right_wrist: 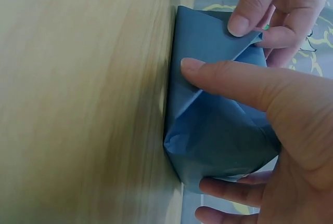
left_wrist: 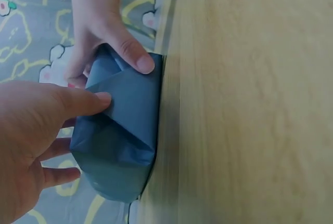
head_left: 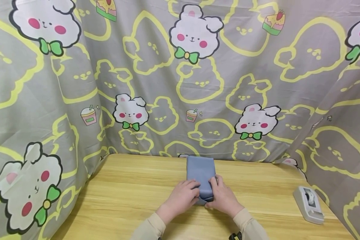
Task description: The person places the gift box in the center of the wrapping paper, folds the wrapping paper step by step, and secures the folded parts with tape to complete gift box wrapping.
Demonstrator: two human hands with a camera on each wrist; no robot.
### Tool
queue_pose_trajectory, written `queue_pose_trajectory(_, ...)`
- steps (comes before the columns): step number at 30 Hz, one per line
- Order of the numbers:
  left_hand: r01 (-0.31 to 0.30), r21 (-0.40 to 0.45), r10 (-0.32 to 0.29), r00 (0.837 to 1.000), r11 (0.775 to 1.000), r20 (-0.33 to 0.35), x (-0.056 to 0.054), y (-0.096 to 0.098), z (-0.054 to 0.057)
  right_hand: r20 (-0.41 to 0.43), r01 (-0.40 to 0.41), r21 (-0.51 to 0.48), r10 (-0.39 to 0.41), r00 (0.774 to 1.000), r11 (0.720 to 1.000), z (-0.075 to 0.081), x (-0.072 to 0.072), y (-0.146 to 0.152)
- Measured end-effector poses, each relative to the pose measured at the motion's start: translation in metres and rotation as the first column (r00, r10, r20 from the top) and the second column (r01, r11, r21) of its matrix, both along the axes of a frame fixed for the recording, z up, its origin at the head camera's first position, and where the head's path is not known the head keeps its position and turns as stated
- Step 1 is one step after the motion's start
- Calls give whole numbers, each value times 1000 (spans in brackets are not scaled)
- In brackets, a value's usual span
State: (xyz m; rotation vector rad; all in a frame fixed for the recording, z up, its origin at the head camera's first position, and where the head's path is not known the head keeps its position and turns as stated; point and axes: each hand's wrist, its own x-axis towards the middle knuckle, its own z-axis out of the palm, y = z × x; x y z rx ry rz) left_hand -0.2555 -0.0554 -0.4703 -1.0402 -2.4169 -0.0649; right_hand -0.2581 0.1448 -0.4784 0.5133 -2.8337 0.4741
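Observation:
A box wrapped in blue-grey paper (head_left: 200, 170) lies flat on the table, its near end toward me. My left hand (head_left: 182, 196) grips its left near corner, fingers bent over the top. On the right side my right hand (head_left: 223, 196) holds it, thumb at the near end. Both wrist views show that end with the paper folded into a slanted flap (left_wrist: 130, 94). The left thumb (left_wrist: 91, 102) presses on the flap's face, and the right thumb (right_wrist: 208, 72) presses on it too. The fold's creases run diagonally beneath the thumbs.
A grey tape dispenser (head_left: 309, 204) with a roll of tape in it stands at the table's right side. The wooden table (head_left: 132, 186) ends at a patterned grey curtain (head_left: 198, 86) that hangs behind it and along both sides.

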Motion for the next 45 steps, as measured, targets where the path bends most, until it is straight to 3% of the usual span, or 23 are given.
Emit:
queue_pose_trajectory(6, -1, -12, 1, 999, 1000, -34, -1, 1, 2, 25, -7, -11, 7, 1000, 1000, -2, -1, 0)
queue_pose_trajectory(11, -1, -9, 1, 999, 1000, -44, -3, 2, 2, -17, -19, -11, 19, 1000, 1000, -4, -3, 1)
queue_pose_trajectory(15, 29, 67, -26, 999, 997, -48, -8, -1, 0, -56, -29, -7, 29, 998, 1000, -6, -3, 1)
queue_pose_trajectory(19, 45, 185, -58, 996, 982, 66, -15, -5, -3, -77, -31, 11, 32, 997, 999, -6, -3, 0)
queue_pose_trajectory(22, 10, 233, -58, 978, 972, 202, -19, -9, -3, -101, -32, 25, 35, 994, 999, -6, -3, 0)
queue_pose_trajectory(26, -52, 183, -3, 958, 982, 285, -21, -11, -6, -139, -33, 47, 39, 990, 998, -5, -2, 0)
queue_pose_trajectory(31, -81, 87, 60, 974, 993, 219, -22, -9, -8, -145, -38, 57, 46, 988, 998, -3, 0, -1)
queue_pose_trajectory(37, -87, 89, 70, 982, 992, 178, -19, -7, -2, -100, -55, 26, 57, 993, 998, -1, 0, 0)
queue_pose_trajectory(45, -100, 108, 70, 966, 989, 247, -17, -7, 3, 14, -86, -89, 88, 996, 992, 3, -2, 5)
